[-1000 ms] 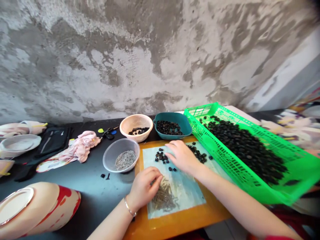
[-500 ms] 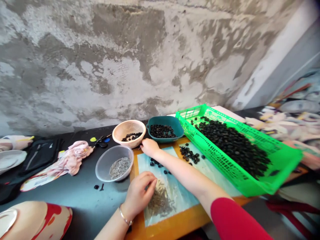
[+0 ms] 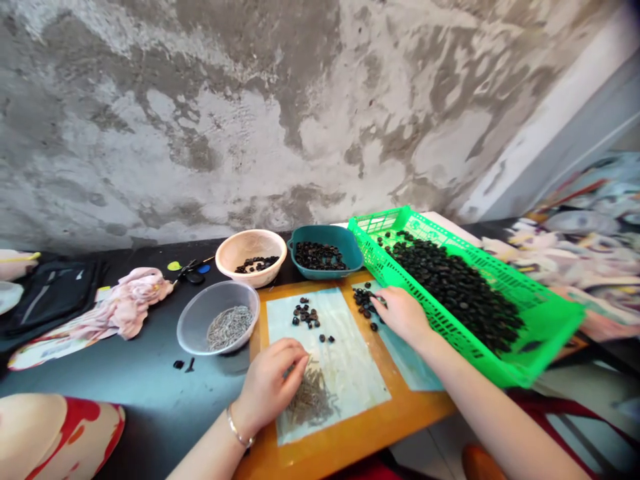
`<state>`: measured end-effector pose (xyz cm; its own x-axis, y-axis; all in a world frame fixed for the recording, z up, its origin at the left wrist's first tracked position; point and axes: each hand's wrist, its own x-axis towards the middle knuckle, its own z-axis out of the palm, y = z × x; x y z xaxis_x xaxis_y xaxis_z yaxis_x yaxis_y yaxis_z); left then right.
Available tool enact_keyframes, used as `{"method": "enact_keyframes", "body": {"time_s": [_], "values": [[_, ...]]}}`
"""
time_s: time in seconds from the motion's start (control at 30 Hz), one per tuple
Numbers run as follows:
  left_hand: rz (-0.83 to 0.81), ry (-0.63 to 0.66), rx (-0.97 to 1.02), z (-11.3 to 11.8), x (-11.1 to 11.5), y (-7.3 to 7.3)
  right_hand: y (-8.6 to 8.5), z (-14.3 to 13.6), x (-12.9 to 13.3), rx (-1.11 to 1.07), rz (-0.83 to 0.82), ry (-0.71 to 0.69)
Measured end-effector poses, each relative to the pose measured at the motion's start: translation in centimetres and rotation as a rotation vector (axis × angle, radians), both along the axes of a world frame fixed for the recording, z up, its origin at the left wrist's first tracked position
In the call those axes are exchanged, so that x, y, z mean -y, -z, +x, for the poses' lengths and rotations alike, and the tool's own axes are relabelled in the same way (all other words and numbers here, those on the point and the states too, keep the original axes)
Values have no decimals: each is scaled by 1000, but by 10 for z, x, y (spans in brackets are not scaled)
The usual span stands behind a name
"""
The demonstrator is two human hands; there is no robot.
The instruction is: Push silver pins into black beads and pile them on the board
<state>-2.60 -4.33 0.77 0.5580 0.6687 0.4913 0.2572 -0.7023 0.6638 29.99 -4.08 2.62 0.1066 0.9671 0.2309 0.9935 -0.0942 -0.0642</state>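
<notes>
My left hand (image 3: 277, 379) is closed, thumb against curled fingers, beside a heap of thin metal pins (image 3: 313, 399) on a pale blue sheet. Whatever those fingers hold is hidden. Over to the right, my right hand (image 3: 404, 315) reaches to a cluster of small round black pieces (image 3: 363, 298), its thumb and forefinger slightly apart at the pieces. More black pieces (image 3: 306, 315) lie loose on the sheet between my hands. A clear bowl (image 3: 187, 327) at the left contains grey metal pins.
Behind stand a peach bowl (image 3: 225, 257) and a teal basin (image 3: 355, 250), both with black pieces inside. A long green basket (image 3: 545, 333) heaped with black pieces borders the right. A crumpled pink cloth (image 3: 135, 300) and a red-patterned container (image 3: 85, 433) are at the left.
My right hand has moved from beside the peach bowl, right and nearer, to the black pieces by the green basket. The left hand stays by the pins. The view has shifted slightly.
</notes>
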Motion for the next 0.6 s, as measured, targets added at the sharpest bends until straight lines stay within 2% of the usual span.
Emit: {"method": "enact_keyframes", "body": {"time_s": [0.1, 0.2, 0.27, 0.37, 0.47, 0.53, 0.6], "values": [[-12, -18, 4, 0, 0, 0, 7, 12, 7, 21, -7, 13], [-25, -41, 9, 0, -2, 1, 2, 0, 4, 21, 117, -34], [-32, -48, 18, 0, -2, 1, -11, -20, -5, -28, 257, -142], [-46, -37, 16, 2, 0, 0, -42, -67, -35, -172, 367, -427], [-57, -21, -9, 4, 1, 0, -75, -122, -86, -192, 248, -649], [-58, -24, -11, 4, 1, 0, -90, -157, -126, -114, -13, -673], [-57, -36, -1, 2, 0, 0, -97, -189, -164, -76, -164, -686]]}}
